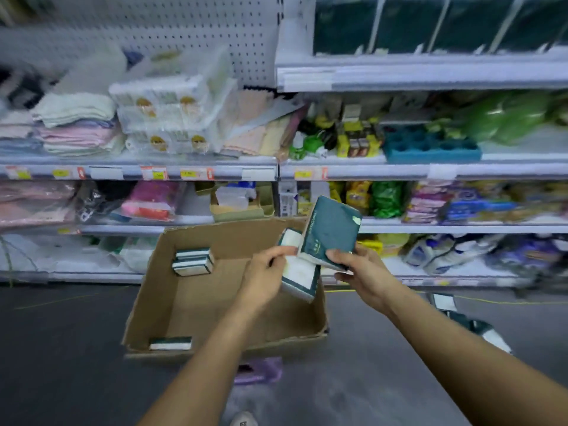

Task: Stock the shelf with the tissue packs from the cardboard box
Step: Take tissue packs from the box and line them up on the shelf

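Note:
An open cardboard box (196, 302) sits on the dark floor before the shelves. Inside it lie a small stack of green-and-white tissue packs (193, 261) at the back left and one pack (170, 343) at the front left. My left hand (266, 276) grips a green-and-white pack (299, 279) above the box's right side. My right hand (358, 269) holds another dark green pack (330, 230) upright, just beside and above the first. On the top right shelf (430, 72) stand rows of the same dark green packs (408, 23).
Shelves at left hold folded towels (76, 124) and wrapped tissue bundles (166, 115); middle shelves hold mixed goods and a teal tray (430, 147). A purple bag (258, 370) lies on the floor in front of the box, more packs (479, 329) at right.

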`<state>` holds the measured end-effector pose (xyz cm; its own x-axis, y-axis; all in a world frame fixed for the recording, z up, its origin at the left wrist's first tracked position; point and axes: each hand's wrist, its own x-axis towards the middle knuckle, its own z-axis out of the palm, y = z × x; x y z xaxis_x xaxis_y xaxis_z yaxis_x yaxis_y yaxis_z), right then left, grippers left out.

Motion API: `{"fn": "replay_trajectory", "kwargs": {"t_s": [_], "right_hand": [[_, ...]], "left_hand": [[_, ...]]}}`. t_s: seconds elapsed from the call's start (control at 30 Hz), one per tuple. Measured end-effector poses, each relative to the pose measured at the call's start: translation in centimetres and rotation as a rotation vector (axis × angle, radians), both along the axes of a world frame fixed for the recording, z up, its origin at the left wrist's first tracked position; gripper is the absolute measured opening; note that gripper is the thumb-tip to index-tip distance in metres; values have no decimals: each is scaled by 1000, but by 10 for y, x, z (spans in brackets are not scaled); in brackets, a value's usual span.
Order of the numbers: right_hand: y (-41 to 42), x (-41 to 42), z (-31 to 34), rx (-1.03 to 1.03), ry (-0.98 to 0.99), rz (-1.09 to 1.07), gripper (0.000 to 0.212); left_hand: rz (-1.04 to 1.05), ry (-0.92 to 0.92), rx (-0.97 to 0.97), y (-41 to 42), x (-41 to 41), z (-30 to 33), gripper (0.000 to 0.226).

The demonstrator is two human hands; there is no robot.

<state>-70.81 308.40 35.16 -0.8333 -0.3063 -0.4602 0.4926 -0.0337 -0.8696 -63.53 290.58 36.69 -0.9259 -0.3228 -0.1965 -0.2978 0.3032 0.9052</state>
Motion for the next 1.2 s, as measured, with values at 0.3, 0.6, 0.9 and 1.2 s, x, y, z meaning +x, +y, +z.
{"fn": "replay_trajectory", "kwargs": {"t_s": [0.3,0.6,0.9,1.2], "right_hand": [[185,9,82,-42,156,-93,32],[323,-36,142,74,429,-200,37],[396,-135,178,177,444,-122,29],[431,-282,218,89,600,-450,29]], "left_hand": [[-158,183,12,178,-36,71,21],[-431,237,-237,263,-105,128,25],[-489,443,-227,324,-211,160,12],[-446,426,-252,340,-324,188,33]]}}
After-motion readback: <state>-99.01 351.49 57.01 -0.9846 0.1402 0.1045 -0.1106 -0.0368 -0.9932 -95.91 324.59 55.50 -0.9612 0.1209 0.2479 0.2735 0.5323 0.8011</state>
